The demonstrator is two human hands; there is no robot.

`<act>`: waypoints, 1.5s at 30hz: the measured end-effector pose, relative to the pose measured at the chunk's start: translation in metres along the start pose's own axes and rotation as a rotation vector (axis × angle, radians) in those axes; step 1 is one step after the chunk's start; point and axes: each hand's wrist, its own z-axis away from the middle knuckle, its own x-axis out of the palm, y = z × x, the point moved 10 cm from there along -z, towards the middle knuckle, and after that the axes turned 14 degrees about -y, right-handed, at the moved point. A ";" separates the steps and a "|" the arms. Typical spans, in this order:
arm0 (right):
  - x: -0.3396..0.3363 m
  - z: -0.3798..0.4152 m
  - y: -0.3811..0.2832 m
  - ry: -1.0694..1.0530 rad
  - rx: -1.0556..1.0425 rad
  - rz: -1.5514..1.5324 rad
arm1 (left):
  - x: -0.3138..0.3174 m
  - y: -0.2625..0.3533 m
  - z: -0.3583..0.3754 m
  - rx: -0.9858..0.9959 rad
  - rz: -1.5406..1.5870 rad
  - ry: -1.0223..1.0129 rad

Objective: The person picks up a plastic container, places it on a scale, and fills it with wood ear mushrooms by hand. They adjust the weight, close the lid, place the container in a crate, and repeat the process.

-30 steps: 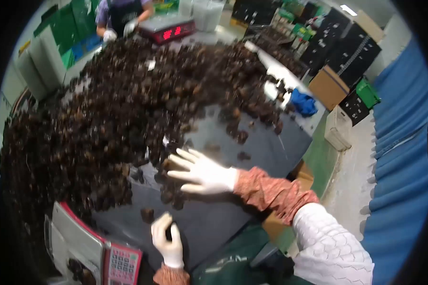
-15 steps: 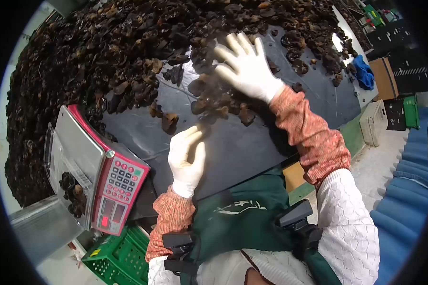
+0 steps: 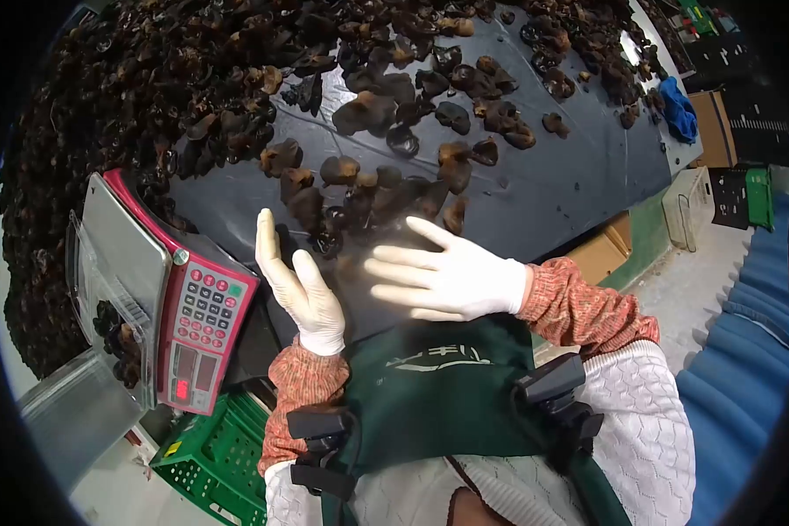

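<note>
Dark brown wood ear mushrooms (image 3: 377, 197) lie loosely scattered on the dark table surface (image 3: 535, 197) just beyond my hands. My left hand (image 3: 300, 294), in a white glove, is open beside the nearest mushrooms, thumb apart from the fingers. My right hand (image 3: 447, 276), gloved in white too, is stretched flat above the near table edge with its fingers spread, palm toward the left hand. Neither hand holds anything that I can see. Several small mushrooms near the fingertips are blurred.
A large mushroom heap (image 3: 149, 96) covers the far left. At the left stands a red digital scale (image 3: 206, 316) beside a clear plastic box (image 3: 88, 403) near some mushrooms. A green crate (image 3: 215, 456) sits below. A blue cloth (image 3: 678, 111) lies at the far right edge.
My right hand has swept back from among the mushrooms toward my body, and mushrooms have shifted nearer to me. My left hand has moved slightly left, its fingers more stretched.
</note>
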 end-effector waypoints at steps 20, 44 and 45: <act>-0.002 -0.012 0.011 0.233 0.424 -0.035 | 0.028 0.016 0.004 0.102 -0.267 -0.271; -0.050 -0.015 0.064 0.416 0.526 -0.037 | 0.026 0.019 -0.001 0.084 -0.287 -0.228; -0.047 -0.012 0.058 0.441 0.507 -0.074 | 0.026 0.019 -0.001 0.084 -0.291 -0.229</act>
